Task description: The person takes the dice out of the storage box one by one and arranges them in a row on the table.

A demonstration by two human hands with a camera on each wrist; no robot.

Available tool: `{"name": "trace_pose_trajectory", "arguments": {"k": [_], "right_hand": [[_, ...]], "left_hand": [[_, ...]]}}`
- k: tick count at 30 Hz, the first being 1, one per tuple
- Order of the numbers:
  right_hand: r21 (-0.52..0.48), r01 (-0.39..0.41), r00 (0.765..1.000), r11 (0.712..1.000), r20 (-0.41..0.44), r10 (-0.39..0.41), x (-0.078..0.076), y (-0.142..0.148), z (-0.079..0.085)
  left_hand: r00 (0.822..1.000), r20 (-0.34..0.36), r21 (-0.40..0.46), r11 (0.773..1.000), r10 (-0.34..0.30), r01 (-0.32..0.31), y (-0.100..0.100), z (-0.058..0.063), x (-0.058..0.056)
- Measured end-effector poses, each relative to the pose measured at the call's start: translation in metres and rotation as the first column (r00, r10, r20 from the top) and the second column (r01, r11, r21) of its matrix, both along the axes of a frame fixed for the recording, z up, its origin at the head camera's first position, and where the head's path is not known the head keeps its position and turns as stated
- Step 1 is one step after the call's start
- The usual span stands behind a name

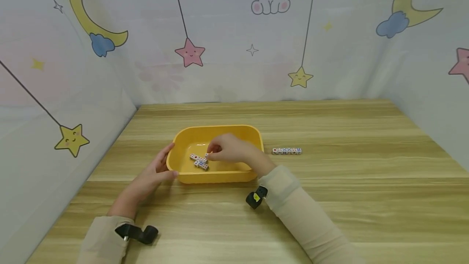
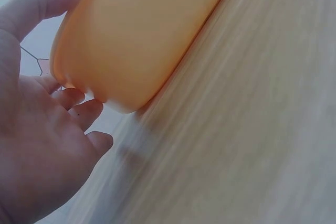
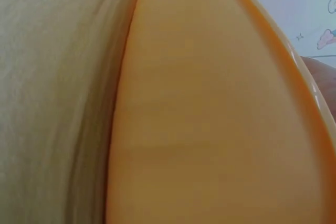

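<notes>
A yellow plastic basin [image 1: 220,177] sits on the wooden table, and several white dice [image 1: 199,161] with red and blue dots lie in its left half. My left hand [image 1: 157,172] holds the basin's left end. In the left wrist view, the thumb [image 2: 58,2] is at the rim and the fingers [image 2: 86,111] bend against the outer wall. Reaching over the basin's front right side, my right hand [image 1: 231,148] pinches a die [image 1: 207,155] close above the others. In the right wrist view, the basin's outer wall [image 3: 210,108] hides most of that hand.
Right of the basin, a straight row of several dice [image 1: 287,151] lies on the table [image 1: 348,199]. A white cloth with printed stars and moons [image 1: 238,80] hangs behind the table and along both sides.
</notes>
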State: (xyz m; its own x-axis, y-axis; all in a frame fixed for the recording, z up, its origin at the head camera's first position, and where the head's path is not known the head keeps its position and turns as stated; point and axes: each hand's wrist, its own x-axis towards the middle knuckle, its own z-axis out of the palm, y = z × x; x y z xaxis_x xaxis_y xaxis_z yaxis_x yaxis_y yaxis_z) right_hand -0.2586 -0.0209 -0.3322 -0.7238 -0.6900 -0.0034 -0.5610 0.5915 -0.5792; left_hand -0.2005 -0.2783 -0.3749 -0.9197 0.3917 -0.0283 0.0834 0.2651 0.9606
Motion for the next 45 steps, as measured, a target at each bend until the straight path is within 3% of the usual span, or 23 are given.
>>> {"name": "trace_pose_trajectory", "arguments": {"k": [21, 37, 45], "right_hand": [[0.035, 0.038, 0.998, 0.999, 0.052, -0.04, 0.006, -0.018, -0.016], [0.057, 0.044, 0.997, 0.997, 0.057, -0.047, 0.009, -0.022, -0.016], [0.103, 0.065, 0.997, 0.993, 0.022, -0.068, 0.009, -0.023, -0.016]], "left_hand": [[1.0, -0.007, 0.002, 1.0, 0.002, -0.002, 0.0, -0.002, -0.002], [1.0, -0.009, -0.003, 1.0, 0.0, 0.0, 0.0, 0.0, -0.001], [1.0, -0.011, -0.012, 1.0, -0.004, 0.003, 0.001, 0.0, 0.0]]}}
